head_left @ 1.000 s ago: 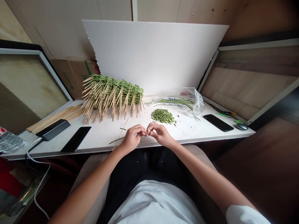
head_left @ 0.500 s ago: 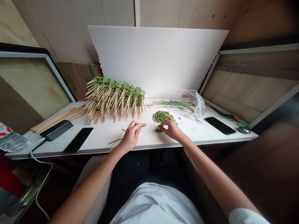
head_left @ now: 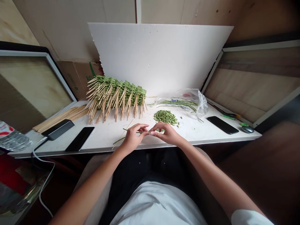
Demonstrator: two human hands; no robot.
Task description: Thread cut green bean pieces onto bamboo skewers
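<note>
My left hand pinches a thin bamboo skewer over the front of the white table. My right hand meets it fingertip to fingertip, pinched on a small green bean piece at the skewer's tip. Just beyond my right hand lies a heap of cut green bean pieces. A large stack of finished bean skewers rests at the back left. Loose bare skewers lie at the far left.
A clear plastic bag with long green beans sits back right. Two black phones, a dark power bank with a white cable, and a mouse lie on the table. A white foam board stands behind.
My right hand reached to the bean heap, picked up a piece, and came back to meet my left hand. My left hand stayed pinched on the skewer.
</note>
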